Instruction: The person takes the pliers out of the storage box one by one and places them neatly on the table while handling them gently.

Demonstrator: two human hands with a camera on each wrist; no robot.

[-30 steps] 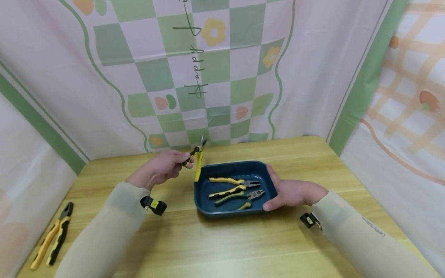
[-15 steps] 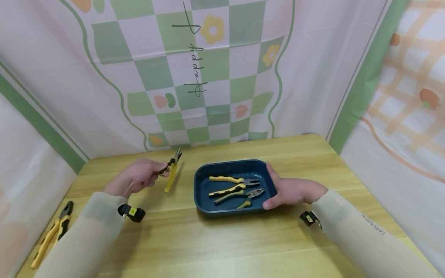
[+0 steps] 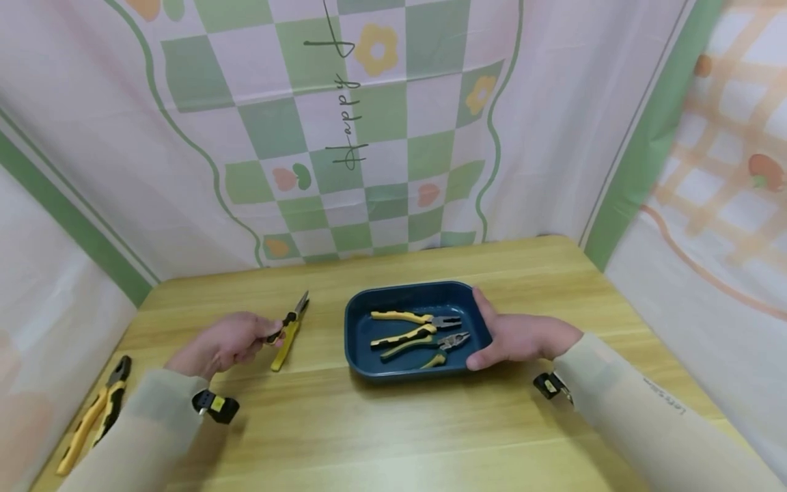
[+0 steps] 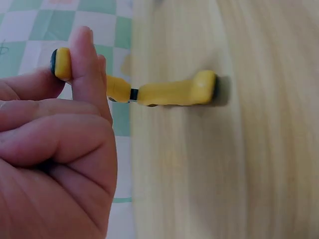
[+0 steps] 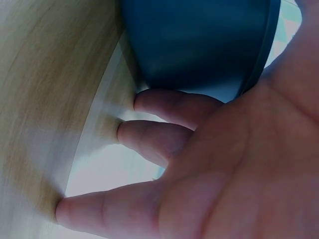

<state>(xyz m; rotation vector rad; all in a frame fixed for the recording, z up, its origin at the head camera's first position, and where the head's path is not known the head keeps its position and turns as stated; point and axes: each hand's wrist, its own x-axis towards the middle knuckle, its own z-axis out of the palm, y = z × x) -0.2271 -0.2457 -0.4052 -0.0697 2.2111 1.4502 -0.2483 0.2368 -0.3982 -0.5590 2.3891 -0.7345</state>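
My left hand (image 3: 236, 339) pinches one handle of yellow-and-black long-nose pliers (image 3: 283, 352), left of the blue tray (image 3: 356, 363). Their other handle (image 4: 169, 93) hangs spread away from the fingers, its end close over the table in the left wrist view. The jaws point to the back. At the tray's right end rests my right hand (image 3: 519, 336), thumb at the near corner and a finger along the far one. In the right wrist view, other fingers (image 5: 154, 139) stretch down to the table beside the tray wall (image 5: 194, 45).
Inside the tray lie yellow-and-black combination pliers (image 3: 402, 337) and green-and-yellow pliers (image 3: 408, 350). Another pair of yellow-and-black pliers (image 3: 86, 424) lies at the table's left edge, partly behind the left sleeve (image 3: 147, 417). A patterned curtain (image 3: 332, 137) hangs behind the table.
My left hand has carried the long-nose pliers from the tray's left rim leftward and down to the table. The right hand and the tray have stayed in place.
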